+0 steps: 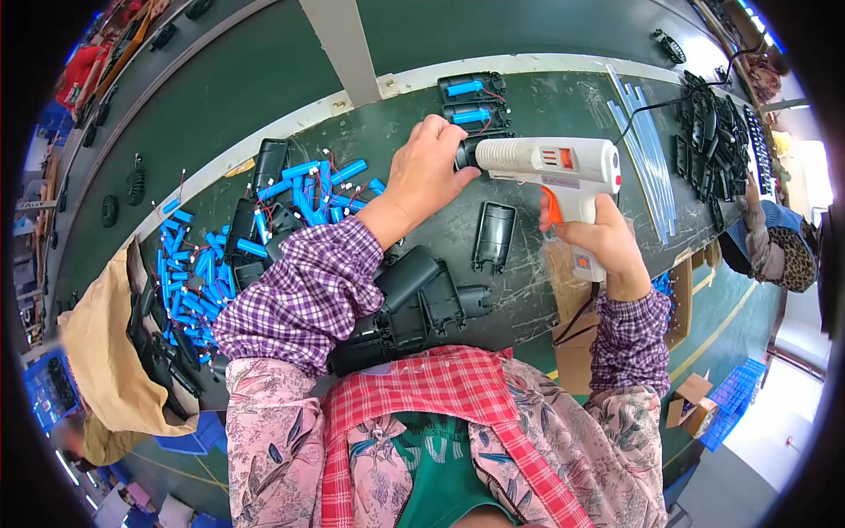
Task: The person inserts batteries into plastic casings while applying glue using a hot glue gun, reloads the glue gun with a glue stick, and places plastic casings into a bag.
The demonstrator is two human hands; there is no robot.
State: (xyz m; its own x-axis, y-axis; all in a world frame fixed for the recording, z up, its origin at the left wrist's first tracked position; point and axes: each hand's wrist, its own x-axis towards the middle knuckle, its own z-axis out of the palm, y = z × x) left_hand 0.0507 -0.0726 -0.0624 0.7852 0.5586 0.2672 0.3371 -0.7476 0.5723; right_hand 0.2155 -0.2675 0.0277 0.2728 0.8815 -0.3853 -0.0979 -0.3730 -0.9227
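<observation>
My right hand (603, 238) is wrapped round the handle of a white glue gun (546, 160), with a finger by its orange trigger. The gun points left, its dark nozzle end (466, 156) close to my left hand (427, 167). The fingers of my left hand are bent together at a black housing, mostly hidden under them. Just beyond the nozzle lie two black housings (451, 89), each holding a blue battery (471, 116) with thin red wires. An empty black housing (495, 236) rests below the gun.
Many blue batteries (207, 273) are heaped at the left, beside a brown paper bag (101, 339). More black housings (414, 290) lie before my body. Clear glue sticks (647, 158) and black parts (717, 141) are at the right. A co-worker (775, 246) is at the far right.
</observation>
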